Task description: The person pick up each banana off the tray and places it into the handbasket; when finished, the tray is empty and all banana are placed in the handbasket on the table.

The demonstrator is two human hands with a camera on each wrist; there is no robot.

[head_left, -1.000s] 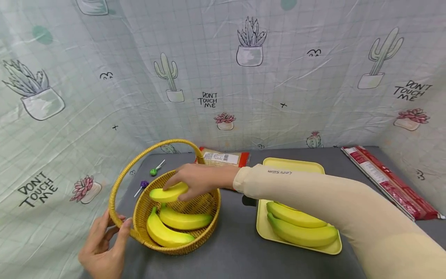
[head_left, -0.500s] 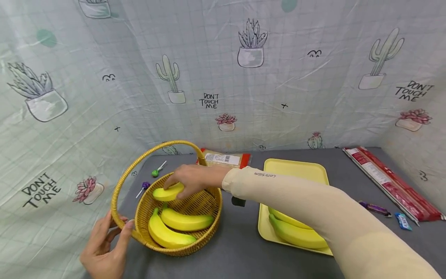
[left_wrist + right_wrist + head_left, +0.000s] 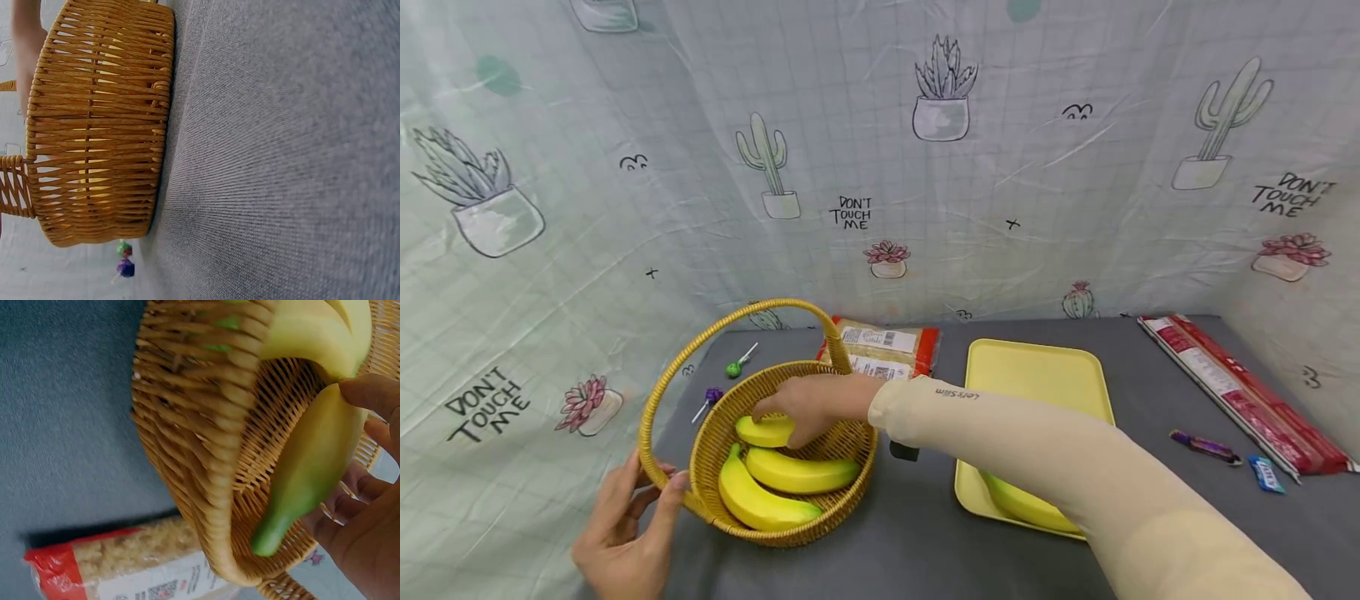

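Note:
In the head view my left hand (image 3: 625, 529) holds the near-left foot of the handle on a wicker basket (image 3: 853, 496). My right hand (image 3: 812, 404) reaches inside and grips a yellow banana (image 3: 754, 431) near the basket's far-left wall. The right wrist view has the thumb on one end of that banana (image 3: 312, 450) and the fingers along its side, the green stem pointing away. Two more bananas lie in the basket, a straighter one (image 3: 801, 472) and a curved one (image 3: 760, 500). The left wrist view shows the basket's woven side (image 3: 100, 131) standing on the grey table.
Right of the basket lies a yellow tray (image 3: 1030, 367) with a banana (image 3: 1026, 504), partly covered by the sleeve. A pasta bag (image 3: 887, 343) lies behind the basket, lollipops (image 3: 713, 395) to its left. At right are a long red packet (image 3: 1247, 392) and small wrapped sweets (image 3: 1206, 447).
My right hand has lowered the banana into the basket, close to the two others, moving slightly right. My left hand keeps its hold on the handle.

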